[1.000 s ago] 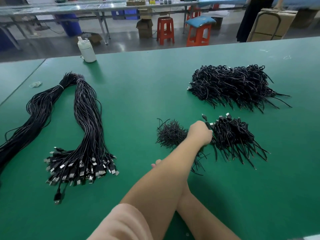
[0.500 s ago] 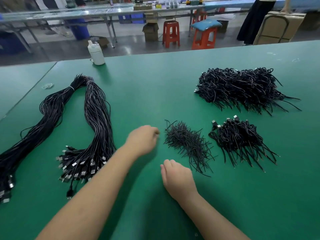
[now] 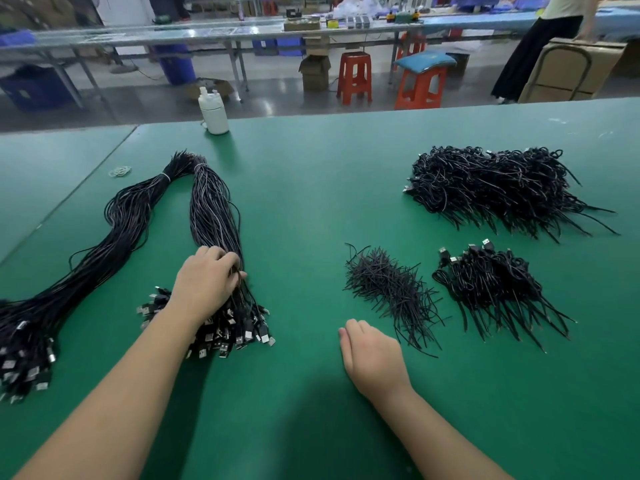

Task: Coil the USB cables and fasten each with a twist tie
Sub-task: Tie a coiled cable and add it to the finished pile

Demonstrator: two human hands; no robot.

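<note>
A long bundle of loose black USB cables [image 3: 211,216] lies in an arch on the left of the green table [image 3: 311,188], its plugs fanned out near me. My left hand [image 3: 204,284] lies on the right leg of this bundle just above the plugs, fingers curled into the cables. My right hand [image 3: 372,358] rests on the table with nothing in it, fingers loosely bent. Black twist ties [image 3: 389,289] form a small heap just beyond it. Coiled cables sit in a small pile [image 3: 491,289] and a big pile [image 3: 495,188] on the right.
A white plastic bottle [image 3: 214,114] stands at the table's far edge. Some rubber bands [image 3: 119,171] lie at the far left beside a seam in the table. Beyond the table are red stools, boxes and a person standing at the far right.
My left hand left the small coiled pile on the right, crossed leftward over the table and now lies on the loose cable bundle. My right hand stayed near the twist ties.
</note>
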